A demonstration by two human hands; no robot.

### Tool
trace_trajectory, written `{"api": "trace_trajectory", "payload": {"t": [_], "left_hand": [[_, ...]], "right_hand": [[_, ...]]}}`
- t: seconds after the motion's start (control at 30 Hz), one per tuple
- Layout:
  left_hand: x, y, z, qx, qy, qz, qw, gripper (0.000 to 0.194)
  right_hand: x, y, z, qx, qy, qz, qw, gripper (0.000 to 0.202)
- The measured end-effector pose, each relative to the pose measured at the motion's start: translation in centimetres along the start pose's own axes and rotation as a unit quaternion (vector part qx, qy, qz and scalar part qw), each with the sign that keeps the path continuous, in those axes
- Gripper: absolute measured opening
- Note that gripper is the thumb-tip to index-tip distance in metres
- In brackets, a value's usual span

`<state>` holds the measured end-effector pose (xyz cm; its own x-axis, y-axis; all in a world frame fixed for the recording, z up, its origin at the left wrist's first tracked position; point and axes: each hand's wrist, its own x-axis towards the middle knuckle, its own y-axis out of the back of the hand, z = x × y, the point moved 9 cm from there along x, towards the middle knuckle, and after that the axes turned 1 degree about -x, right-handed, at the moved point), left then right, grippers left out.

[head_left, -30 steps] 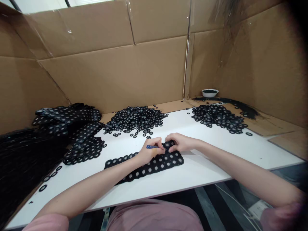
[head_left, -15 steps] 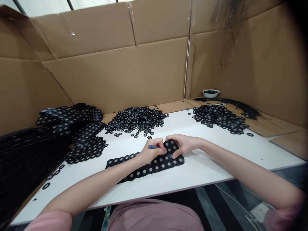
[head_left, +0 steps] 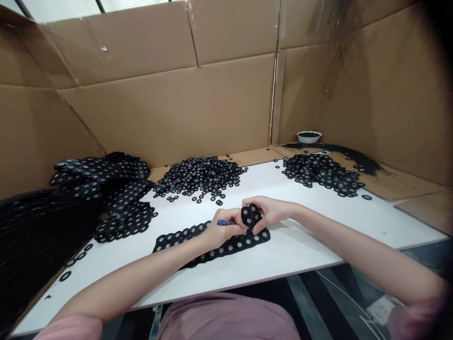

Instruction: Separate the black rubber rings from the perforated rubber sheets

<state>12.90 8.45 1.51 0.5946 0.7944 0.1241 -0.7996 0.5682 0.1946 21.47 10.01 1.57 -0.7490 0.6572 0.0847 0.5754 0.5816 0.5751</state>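
A strip of black material covered in pale round dots, made of joined rings, lies slantwise on the white table in front of me. My left hand is closed around a slim blue-handled tool, its tip hidden at the strip. Fingers of my right hand grip a raised, folded part of the strip near its right end, thumb in front and fingers behind. Both hands' fingertips are close together there. My left forearm covers part of the strip's middle.
Loose black rings form a heap at the back middle and another heap at the right. Joined dotted pieces are piled at the left, by glossy black strands. A white bowl stands at the far right. Cardboard walls surround the table.
My left hand has shifted slightly, and the blue handle lies a little lower. The part under my right hand looks more folded up. The camera view has moved slightly.
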Motion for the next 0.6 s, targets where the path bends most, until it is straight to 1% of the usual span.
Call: {"api": "trace_trajectory", "payload": {"t": [0.17,0.23,0.47,0.53,0.6], "left_hand": [[-0.4,-0.7,1.1,0.076,-0.041,-0.039,0.996,0.015],[-0.5,-0.9,1.3,0.099,-0.048,-0.05,0.993,0.014],[-0.2,-1.2,0.6,0.075,-0.019,-0.069,0.995,0.015],[-0.1,-1.1,0.4,0.07,-0.014,-0.062,0.995,0.015],[-0.1,-0.9,0.3,0.058,-0.012,-0.043,0.997,0.015]], "right_hand": [[0.0,-0.1,-0.4,0.008,0.011,-0.01,1.0,0.044],[0.0,-0.1,-0.5,0.001,0.011,-0.009,1.0,0.044],[0.1,-0.1,-0.6,-0.014,0.007,-0.012,1.0,0.044],[0.1,-0.2,-0.5,-0.017,0.003,-0.013,1.0,0.044],[0.1,-0.2,-0.5,-0.015,0.003,-0.015,1.0,0.044]]}}
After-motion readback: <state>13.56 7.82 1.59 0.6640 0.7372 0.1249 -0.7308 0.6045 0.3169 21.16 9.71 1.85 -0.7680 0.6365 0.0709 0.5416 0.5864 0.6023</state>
